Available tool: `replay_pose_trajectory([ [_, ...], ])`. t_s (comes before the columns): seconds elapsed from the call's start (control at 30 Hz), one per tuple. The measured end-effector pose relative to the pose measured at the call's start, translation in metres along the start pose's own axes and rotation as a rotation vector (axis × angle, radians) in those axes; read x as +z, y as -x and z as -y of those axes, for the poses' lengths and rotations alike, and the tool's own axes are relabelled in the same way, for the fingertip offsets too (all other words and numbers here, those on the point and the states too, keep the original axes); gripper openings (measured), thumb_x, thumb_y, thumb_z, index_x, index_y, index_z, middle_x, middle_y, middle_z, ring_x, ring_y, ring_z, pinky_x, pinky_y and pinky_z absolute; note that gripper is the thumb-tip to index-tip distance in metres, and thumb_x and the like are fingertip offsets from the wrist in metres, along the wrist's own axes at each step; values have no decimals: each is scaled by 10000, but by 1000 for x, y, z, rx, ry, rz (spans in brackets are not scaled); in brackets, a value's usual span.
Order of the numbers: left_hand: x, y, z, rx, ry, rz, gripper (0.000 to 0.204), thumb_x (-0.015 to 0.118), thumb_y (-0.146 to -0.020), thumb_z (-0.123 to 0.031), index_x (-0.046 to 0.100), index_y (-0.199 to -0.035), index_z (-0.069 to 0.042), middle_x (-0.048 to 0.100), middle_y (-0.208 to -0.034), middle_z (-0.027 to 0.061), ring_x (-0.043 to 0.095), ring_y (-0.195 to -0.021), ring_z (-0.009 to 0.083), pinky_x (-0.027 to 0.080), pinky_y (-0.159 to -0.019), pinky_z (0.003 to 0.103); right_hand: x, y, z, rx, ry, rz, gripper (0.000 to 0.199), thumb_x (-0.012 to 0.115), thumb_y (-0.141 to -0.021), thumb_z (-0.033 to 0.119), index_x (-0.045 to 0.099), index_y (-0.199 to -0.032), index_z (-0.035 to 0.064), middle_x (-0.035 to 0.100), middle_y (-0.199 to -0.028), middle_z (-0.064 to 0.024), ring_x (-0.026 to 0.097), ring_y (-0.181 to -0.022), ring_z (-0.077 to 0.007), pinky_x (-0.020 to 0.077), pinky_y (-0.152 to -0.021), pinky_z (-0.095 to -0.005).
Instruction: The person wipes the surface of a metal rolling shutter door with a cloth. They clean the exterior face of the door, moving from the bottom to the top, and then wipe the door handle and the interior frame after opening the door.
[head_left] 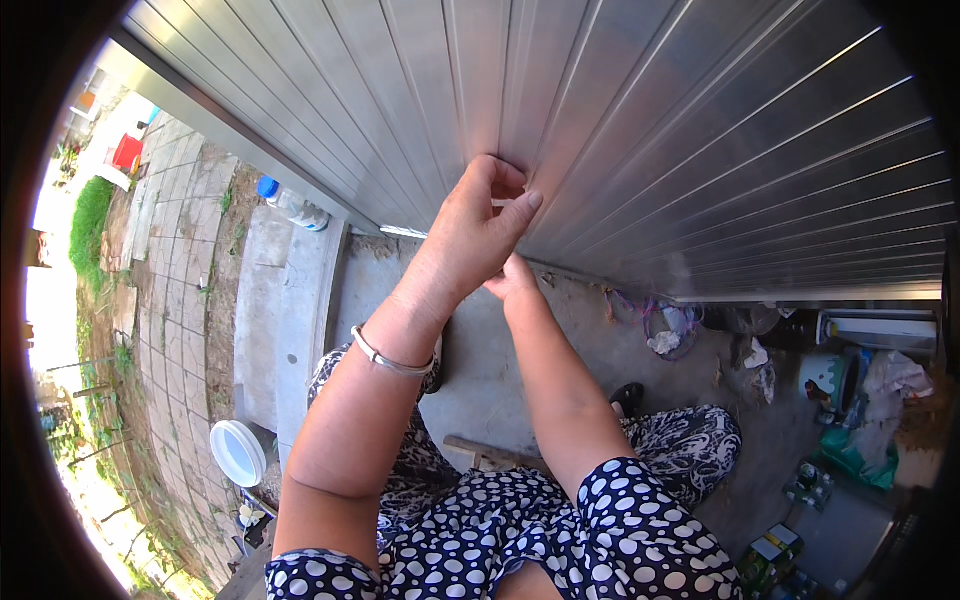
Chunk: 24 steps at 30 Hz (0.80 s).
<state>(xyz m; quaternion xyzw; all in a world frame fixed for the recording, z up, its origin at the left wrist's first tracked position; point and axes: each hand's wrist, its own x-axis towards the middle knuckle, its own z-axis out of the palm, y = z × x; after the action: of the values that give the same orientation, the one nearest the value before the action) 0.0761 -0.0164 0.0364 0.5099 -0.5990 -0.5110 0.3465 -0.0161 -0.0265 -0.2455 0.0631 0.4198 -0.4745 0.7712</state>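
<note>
We hold our bare left hand (478,218) with fingers curled and thumb near the index finger, gripping we cannot tell what, close to the ribbed silver metal panel (620,130) spanning the view ahead. Our right hand (514,277), partly hidden beneath, is unreadable.

I have my left arm (350,430) reaching up from the lower left, slightly bent, with the left hand (475,220) foremost. Its thumb (520,212) and curled fingers (497,170) come close at the tips; whether they pinch anything, I can't make out. My right forearm (548,350) slants inward, the right hand (514,277) lower, its fingers hidden behind the left one.
</note>
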Motion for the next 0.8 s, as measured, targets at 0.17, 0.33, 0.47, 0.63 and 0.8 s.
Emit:
replay_pose_trajectory([
  [0.17, 2, -3, 2, 31, -30, 37, 310, 598, -935, -284, 530, -1084, -21, 593, -1048, 67, 540, -1026, 144, 435, -898, 298, -97, 8, 46, -141, -209, -71, 297, 431, -909, 108, 577, -1123, -38, 623, -1119, -154, 617, -1034, -275, 514, -915, -433],
  [0.33, -1, -3, 4, 5, -4, 28, 299, 591, -940, -272, 533, -1100, -26, 591, -1049, 64, 538, -1029, 145, 429, -920, 299, -194, 43, 106, -394, -214, -392, 330, 429, -894, 124, 570, -1148, -31, 612, -1141, -166, 636, -1004, -294, 535, -879, -459],
  [0.47, -3, -7, 8, 2, 30, 72, 296, 587, -943, -261, 537, -1122, -31, 591, -1076, 58, 528, -1064, 145, 417, -942, 296, -266, 67, 153, -711, -216, -757, 342, 491, -859, 140, 575, -1161, 4, 630, -1120, -146, 640, -1010, -310, 536, -856, -496],
  [0.63, -11, -4, 9, -38, 63, 103, 309, 584, -944, -267, 543, -1148, -38, 585, -1101, 54, 522, -1092, 148, 409, -966, 300, -290, 64, 166, -631, -171, -753, 315, 524, -843, 147, 603, -1146, 110, 648, -1102, -91, 623, -1051, -282, 520, -850, -513],
  [0.8, -11, -4, 4, -3, 53, 150, 319, 581, -948, -252, 533, -1181, -40, 573, -1123, 61, 515, -1109, 149, 409, -979, 307, -306, 6, 128, -697, 19, -507, 482, 513, -815, 43, 444, -1293, 34, 544, -1232, -127, 580, -1082, -269, 507, -898, -455],
])
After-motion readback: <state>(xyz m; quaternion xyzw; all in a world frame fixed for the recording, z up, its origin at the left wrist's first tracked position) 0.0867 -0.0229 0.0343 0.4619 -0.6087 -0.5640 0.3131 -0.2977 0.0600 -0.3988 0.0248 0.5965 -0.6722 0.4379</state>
